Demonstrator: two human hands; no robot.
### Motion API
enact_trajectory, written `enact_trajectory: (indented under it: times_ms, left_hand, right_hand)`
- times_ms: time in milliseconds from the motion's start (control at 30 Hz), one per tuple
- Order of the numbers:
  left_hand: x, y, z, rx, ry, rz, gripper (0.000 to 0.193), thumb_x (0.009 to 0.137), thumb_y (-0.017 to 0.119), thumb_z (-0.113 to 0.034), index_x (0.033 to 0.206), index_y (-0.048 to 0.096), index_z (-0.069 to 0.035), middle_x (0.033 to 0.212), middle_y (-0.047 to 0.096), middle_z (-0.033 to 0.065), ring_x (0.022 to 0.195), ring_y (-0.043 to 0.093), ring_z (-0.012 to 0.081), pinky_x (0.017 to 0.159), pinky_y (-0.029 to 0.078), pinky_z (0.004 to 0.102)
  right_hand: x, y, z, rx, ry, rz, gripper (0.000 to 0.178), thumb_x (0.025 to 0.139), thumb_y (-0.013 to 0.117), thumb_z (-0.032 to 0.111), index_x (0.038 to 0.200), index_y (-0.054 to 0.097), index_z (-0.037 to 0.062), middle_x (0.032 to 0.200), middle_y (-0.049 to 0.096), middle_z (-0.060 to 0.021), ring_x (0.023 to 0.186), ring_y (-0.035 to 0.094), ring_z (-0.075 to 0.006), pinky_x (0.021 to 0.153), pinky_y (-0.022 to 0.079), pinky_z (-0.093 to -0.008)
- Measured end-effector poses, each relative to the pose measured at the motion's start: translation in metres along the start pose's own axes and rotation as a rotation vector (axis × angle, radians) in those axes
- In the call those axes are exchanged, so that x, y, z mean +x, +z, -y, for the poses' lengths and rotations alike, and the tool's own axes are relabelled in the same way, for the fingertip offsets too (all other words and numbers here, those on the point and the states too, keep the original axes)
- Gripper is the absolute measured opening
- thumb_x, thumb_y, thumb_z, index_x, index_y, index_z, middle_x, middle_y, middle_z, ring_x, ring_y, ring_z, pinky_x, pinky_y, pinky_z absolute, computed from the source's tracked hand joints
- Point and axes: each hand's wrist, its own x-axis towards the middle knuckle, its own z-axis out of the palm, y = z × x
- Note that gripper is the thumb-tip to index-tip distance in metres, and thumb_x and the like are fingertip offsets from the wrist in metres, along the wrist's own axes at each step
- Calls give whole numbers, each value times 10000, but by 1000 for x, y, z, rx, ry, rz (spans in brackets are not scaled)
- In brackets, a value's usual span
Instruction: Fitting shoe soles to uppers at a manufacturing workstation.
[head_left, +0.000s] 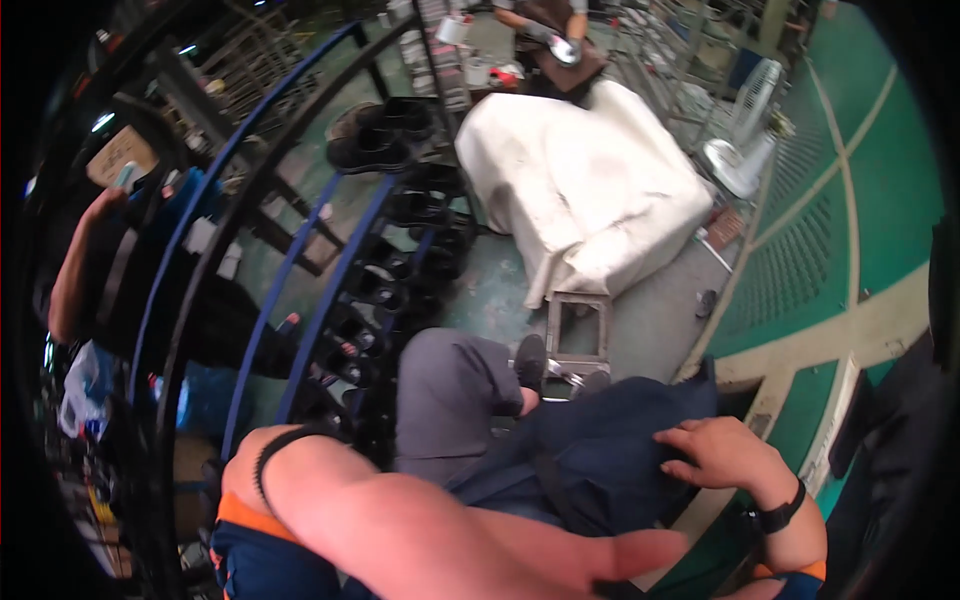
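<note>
My right hand [718, 452] rests at the right side of the dark navy apron [600, 440] over my lap. Its thumb and index finger are apart, and I see nothing held in it. A black watch [780, 508] is on that wrist. The left forearm reaches across my body from the lower left. At its end my left hand [635, 555] is blurred and partly cut off by the lower edge; a single digit points right, and the other fingers are hidden. A black coiled band [268, 465] circles the left arm.
A white cloth [590, 170] drapes a bulky object ahead, with a metal frame stool [578, 328] before it. To the left stands a blue shoe rack [312, 320] with black shoes. Green panels [810, 230] rise on the right. One person works beyond the cloth; another stands left.
</note>
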Motion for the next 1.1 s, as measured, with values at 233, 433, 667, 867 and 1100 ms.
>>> enact_trajectory:
  times_ms: [233, 433, 667, 867, 1100]
  left_hand:
    - [15, -51, -61, -168, -72, 88, 670, 998, 485, -469, 1480, 351, -23, 1405, 555, 66, 1319, 487, 211, 1192, 301, 399]
    - [28, -27, -10, -324, -47, 470, 667, 1010, 449, -427, 1530, 239, -66, 1362, 578, 71, 1201, 572, 209, 1202, 269, 405]
    - [5, -11, -42, -487, -314, 496, 566, 1000, 469, -370, 1457, 318, -71, 1252, 626, 79, 1061, 623, 212, 1126, 319, 408]
    - [9, -23, -61, -494, -876, 218, 393, 969, 545, -299, 1259, 589, -37, 1076, 700, 87, 900, 640, 219, 965, 451, 407]
    - [-114, 0, -84, -1206, -1392, 380, 319, 861, 607, -169, 1151, 669, -52, 910, 707, 76, 759, 681, 251, 696, 554, 357]
  right_hand:
    - [10, 10, -6, 8, -24, 25, 452, 939, 603, 365, 1298, 601, 92, 1109, 671, -155, 996, 655, -351, 844, 529, -432]
    - [20, -2, 3, 33, -76, 40, 445, 924, 614, 346, 1282, 611, 83, 1113, 674, -151, 1018, 651, -349, 862, 524, -433]
    - [7, -11, 4, 25, 50, 59, 447, 908, 630, 346, 1267, 615, 81, 1099, 676, -156, 1013, 649, -349, 880, 523, -426]
    - [2, -7, 6, 21, -5, 4, 465, 857, 676, 294, 1270, 613, 88, 1091, 670, -154, 1001, 648, -348, 860, 527, -427]
    - [6, 1, -4, -40, -17, -34, 456, 899, 620, 425, 1235, 642, 118, 1024, 681, -162, 959, 658, -366, 825, 533, -445]
